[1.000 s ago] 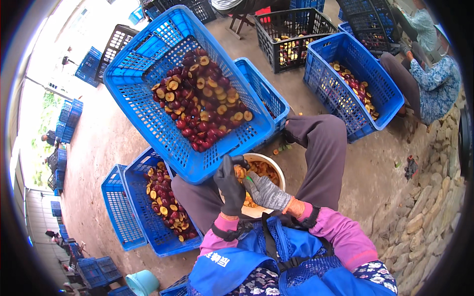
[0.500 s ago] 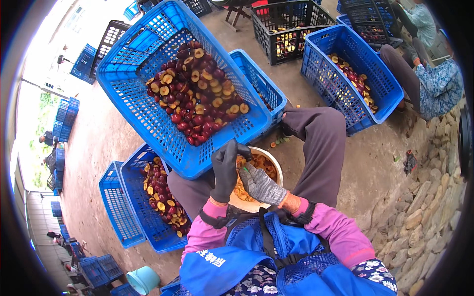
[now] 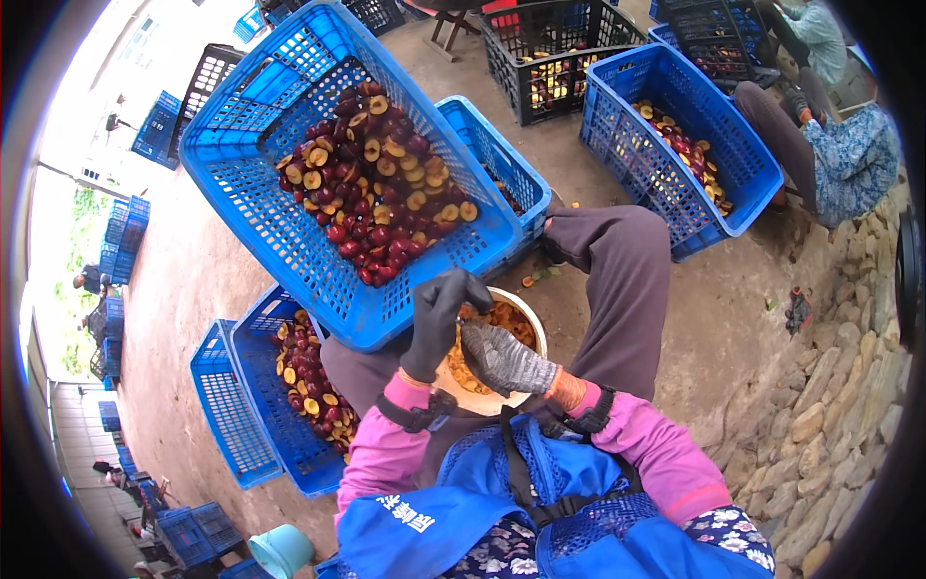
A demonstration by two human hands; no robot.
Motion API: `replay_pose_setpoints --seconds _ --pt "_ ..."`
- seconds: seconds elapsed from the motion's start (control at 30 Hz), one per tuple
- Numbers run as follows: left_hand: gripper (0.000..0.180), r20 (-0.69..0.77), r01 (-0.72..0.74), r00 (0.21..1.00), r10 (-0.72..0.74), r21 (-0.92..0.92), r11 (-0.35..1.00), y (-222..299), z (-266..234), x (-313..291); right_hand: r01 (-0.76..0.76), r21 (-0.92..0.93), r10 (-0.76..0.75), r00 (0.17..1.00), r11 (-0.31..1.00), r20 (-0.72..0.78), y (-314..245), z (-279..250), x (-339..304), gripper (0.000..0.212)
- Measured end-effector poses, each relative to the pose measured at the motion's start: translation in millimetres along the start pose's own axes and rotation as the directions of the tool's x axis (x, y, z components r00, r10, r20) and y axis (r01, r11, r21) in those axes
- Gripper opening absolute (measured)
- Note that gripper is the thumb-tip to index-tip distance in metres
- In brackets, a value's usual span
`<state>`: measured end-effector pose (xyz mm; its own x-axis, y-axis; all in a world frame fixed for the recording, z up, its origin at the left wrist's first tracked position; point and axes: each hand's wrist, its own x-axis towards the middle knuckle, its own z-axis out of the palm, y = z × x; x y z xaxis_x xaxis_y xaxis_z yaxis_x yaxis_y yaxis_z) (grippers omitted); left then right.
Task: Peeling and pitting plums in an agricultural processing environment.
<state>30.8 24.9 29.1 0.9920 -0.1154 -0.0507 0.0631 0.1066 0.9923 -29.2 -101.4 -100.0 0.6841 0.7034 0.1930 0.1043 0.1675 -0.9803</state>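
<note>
While your black-gloved left hand [image 3: 437,321] and grey-gloved right hand [image 3: 503,358] curl half-closed above a round white tub [image 3: 541,338], contents of grip indiscernible, a perforated blue plastic crate [image 3: 357,318] sits at eleven o'clock.

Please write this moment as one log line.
left hand: black-gloved, at white bucket | right hand: grey-gloved, close by | grip: unclear | ahead: blue crate with cut fruit

- The left hand [image 3: 440,323], black-gloved, has been tilted farther rightward, and its pink sleeve [image 3: 381,446] has been swung outward.
- The right hand [image 3: 506,359], grey-gloved, has been turned; the green spot formerly seen beside its thumb is now hidden.
- By a shifted view, the large blue crate [image 3: 376,330] is placed higher and farther left.
</note>
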Motion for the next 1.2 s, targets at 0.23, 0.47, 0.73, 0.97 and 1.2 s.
replay_pose_setpoints --seconds 0.23,0.47,0.73,0.97,1.2 --pt "0.032 0.045 -0.032 0.998 0.042 -0.208 0.978 -6.0 1.2 9.4 0.204 -0.778 -0.227 0.970 0.594 0.081 -55.9 -22.0 21.5 0.033" --pt "0.041 -0.180 0.003 0.966 -0.187 -0.714 0.700 -36.8 -16.7 16.0 0.384 -0.728 -0.411 0.899 0.568 0.153 -64.2 -35.1 35.2 0.031" --pt "0.031 -0.282 -0.294 0.861 0.424 0.405 0.866 -62.7 -55.7 -18.4 -0.014 -0.562 0.184 0.951 0.827 0.248 -9.2 -12.8 -8.1 0.034" --pt "0.014 -0.272 -0.247 0.851 0.449 0.548 0.799 -65.0 -36.1 -32.1 0.052 -0.806 -0.027 0.999 0.589 0.045 -62.0 -14.0 27.5 0.031" --pt "0.036 -0.388 -0.277 0.886 0.255 0.001 0.961 -38.5 -9.8 -31.1 0.180 -0.757 -0.162 0.982 0.629 0.099 -31.4 -7.4 25.9 0.031"
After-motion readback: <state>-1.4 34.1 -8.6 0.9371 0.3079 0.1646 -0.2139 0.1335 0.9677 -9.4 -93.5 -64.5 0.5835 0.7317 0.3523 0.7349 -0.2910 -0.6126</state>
